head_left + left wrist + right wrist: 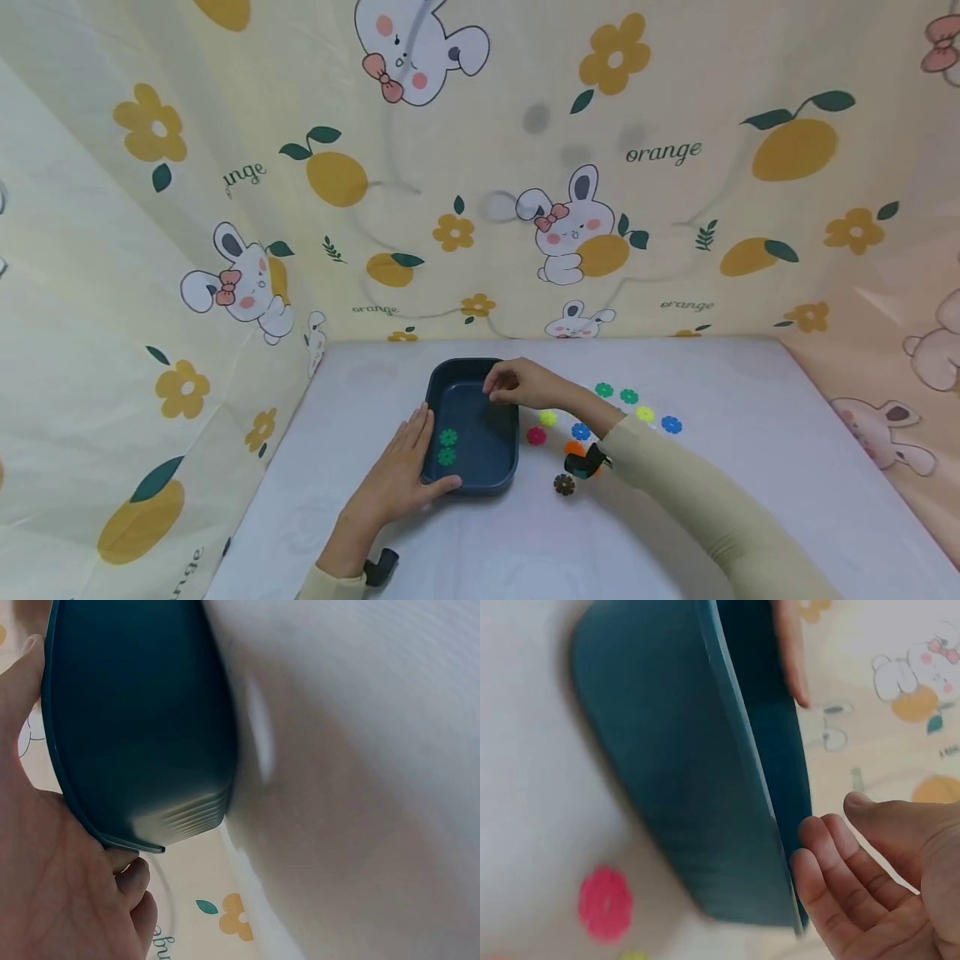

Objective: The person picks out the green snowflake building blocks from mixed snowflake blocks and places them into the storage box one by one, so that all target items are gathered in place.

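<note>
A dark blue-green plastic bin (476, 442) stands on the table with two green notched discs (447, 437) on its floor. My left hand (401, 468) rests along its left side, fingers straight and thumb (444, 487) at the near rim. Over the far right part of the bin hovers my right hand (527, 383), fingers loosely bent. In the right wrist view its thumb (870, 806) is apart from the fingertips (810, 862), with nothing held between them; they are right by the bin's rim (761, 776).
Right of the bin lie scattered notched discs: red (536, 436), yellow (547, 417), blue (671, 425), green (628, 397), orange (574, 448) and dark brown (564, 484). The right forearm (690, 500) passes over some of them. A printed cloth (495, 208) hangs behind the white table (480, 550).
</note>
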Demonstrator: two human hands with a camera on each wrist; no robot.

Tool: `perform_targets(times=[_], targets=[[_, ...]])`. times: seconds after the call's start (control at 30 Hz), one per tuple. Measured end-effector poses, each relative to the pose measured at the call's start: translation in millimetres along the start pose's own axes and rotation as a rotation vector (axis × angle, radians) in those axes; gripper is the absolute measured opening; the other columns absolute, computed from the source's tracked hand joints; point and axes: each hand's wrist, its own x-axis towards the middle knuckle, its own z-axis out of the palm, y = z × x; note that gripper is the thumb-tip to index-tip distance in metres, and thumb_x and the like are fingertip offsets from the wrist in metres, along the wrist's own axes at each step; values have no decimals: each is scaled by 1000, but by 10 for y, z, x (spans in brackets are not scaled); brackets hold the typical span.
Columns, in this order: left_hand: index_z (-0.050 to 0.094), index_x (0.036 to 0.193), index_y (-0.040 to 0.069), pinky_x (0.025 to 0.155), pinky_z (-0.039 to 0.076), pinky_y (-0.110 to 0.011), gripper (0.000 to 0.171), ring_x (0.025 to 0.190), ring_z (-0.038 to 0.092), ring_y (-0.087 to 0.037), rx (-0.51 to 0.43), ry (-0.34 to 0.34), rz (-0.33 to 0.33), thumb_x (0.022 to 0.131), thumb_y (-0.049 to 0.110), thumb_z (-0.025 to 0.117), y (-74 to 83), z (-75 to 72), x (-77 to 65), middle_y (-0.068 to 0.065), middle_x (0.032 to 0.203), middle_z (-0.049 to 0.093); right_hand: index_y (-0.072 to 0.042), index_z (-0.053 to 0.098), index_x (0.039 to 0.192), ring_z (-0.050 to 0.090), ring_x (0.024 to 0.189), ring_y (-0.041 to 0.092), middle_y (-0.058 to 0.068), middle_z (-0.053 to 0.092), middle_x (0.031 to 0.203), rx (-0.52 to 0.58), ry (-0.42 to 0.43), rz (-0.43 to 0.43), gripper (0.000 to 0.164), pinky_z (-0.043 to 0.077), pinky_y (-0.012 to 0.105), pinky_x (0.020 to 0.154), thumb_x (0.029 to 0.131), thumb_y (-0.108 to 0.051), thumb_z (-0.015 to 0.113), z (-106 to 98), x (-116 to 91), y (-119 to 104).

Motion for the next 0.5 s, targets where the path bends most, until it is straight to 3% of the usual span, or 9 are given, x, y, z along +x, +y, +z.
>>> perform_targets(times=[0.27,0.5], targets=[[10,173,7,136,11,-46,119,167,5,-23,14,3,2,93,77,65,-10,-7,-9,-6,181,1,2,73,117,72,93,29,6,75,103,-35,79,62,17,63,30,81,104,-8,72,-312,-335,288],[10,173,7,136,11,-46,120,167,6,-23,14,1,-2,93,77,65,7,-11,-7,-7,182,2,1,73,115,67,94,19,2,74,104,-114,143,131,16,62,33,91,103,-9,73,-452,-495,602]])
